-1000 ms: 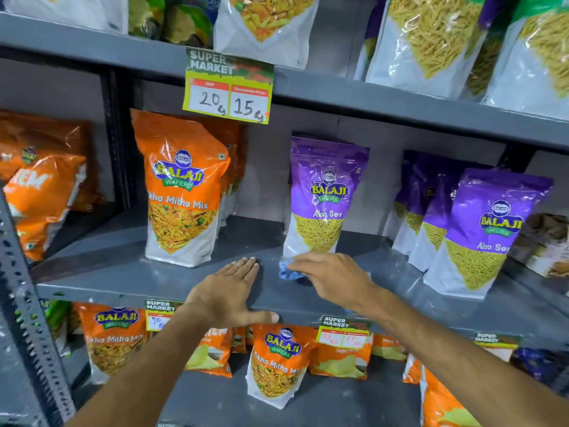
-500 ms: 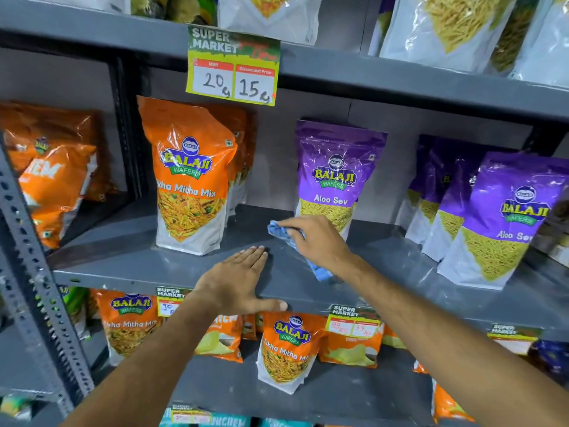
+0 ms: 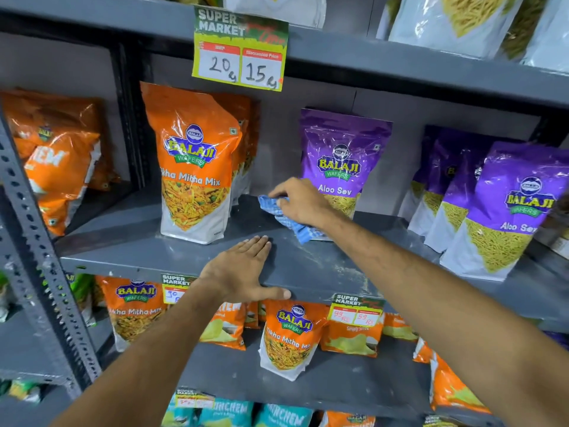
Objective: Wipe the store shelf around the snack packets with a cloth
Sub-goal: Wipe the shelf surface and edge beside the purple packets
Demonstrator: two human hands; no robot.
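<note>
My right hand (image 3: 303,202) presses a blue checked cloth (image 3: 289,221) onto the grey metal shelf (image 3: 129,241), deep in the gap between two upright packets. An orange Tikha Mitha Mix packet (image 3: 194,167) stands left of the cloth. A purple Aloo Sev packet (image 3: 341,161) stands right behind my right hand. Flat on the shelf's front edge lies my left hand (image 3: 243,272), fingers together and thumb over the lip, holding nothing.
More purple packets (image 3: 505,208) stand at the right, orange ones (image 3: 52,161) at the left beyond a perforated upright (image 3: 34,238). A price tag (image 3: 240,50) hangs from the shelf above. The lower shelf (image 3: 338,380) holds more orange packets.
My right hand has slid the cloth from the shelf's front edge towards the back, between the orange and purple packets. My left hand has stayed on the edge. The view has moved closer.
</note>
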